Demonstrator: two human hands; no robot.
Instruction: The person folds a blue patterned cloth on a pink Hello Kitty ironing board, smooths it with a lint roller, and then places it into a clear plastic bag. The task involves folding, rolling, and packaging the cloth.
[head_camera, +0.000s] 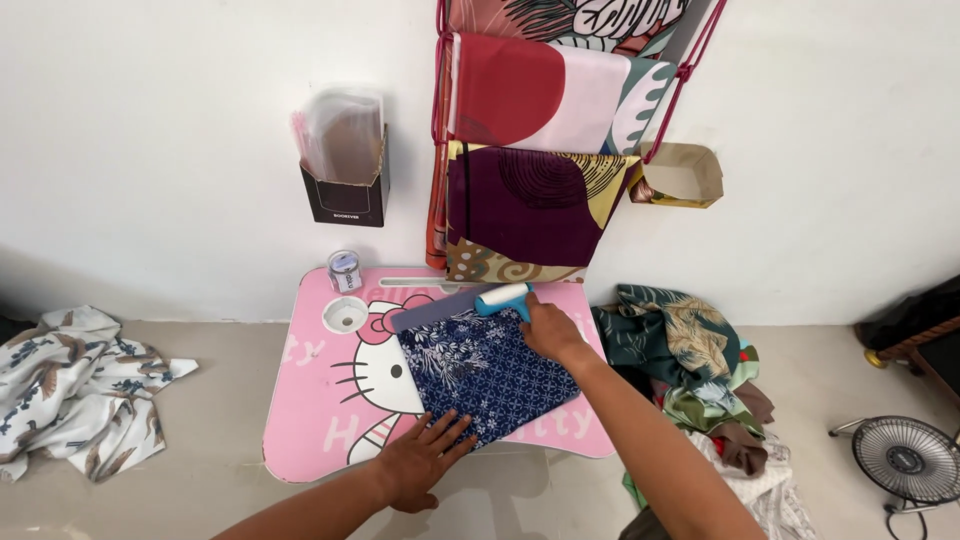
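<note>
Lint roller (503, 298) | axis left-right, head left | right hand (550, 335) grip wrapping handle | left hand (420, 462) spread flat on blue cloth (485, 375)

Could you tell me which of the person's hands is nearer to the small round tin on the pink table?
Right. The right hand is on the roller across the table from the tin; the left hand lies at the near edge.

Folded cloth (487, 373): dark blue, white floral and small dotted print, lying flat and tilted on the pink table, near its right half.
Lint roller (502, 298): light blue with white handle, lying across the cloth's far edge, gripped at one end.
</note>
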